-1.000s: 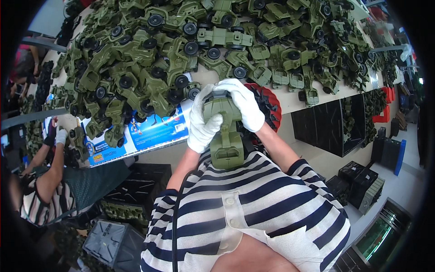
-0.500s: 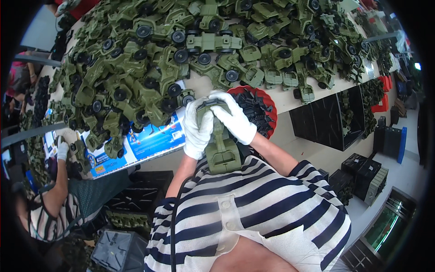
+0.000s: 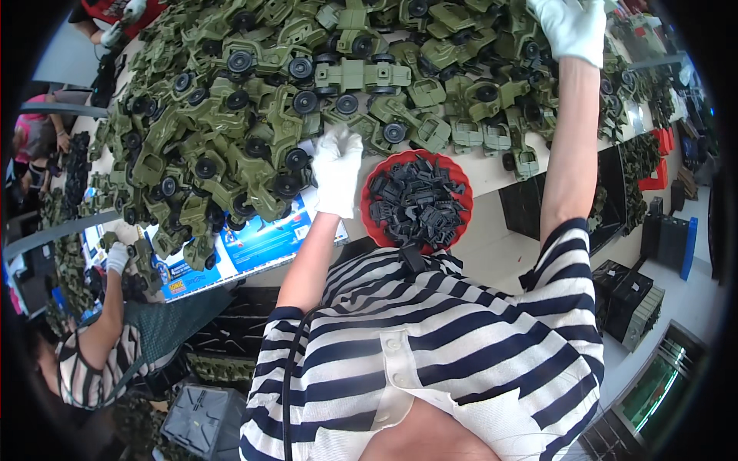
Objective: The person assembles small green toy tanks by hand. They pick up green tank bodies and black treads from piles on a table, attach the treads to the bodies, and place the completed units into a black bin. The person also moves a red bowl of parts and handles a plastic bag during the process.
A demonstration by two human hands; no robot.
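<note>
At near table edge: red scalloped bowl of black plastic parts. Beside it, left gloved hand, fingers bent, grip unclear. Beyond: heaped olive toy trucks. Farther: right gloved hand, outstretched, grip cropped, unreadable. Possible: spill from knocked bowl; slide from snagged trucks.

Bright, diffuse light, strong fisheye curvature, black corners, small glare far right.

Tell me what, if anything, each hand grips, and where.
Nothing held shows at the left hand; the right hand runs out of view at the top, so any hold there cannot be told.
</note>
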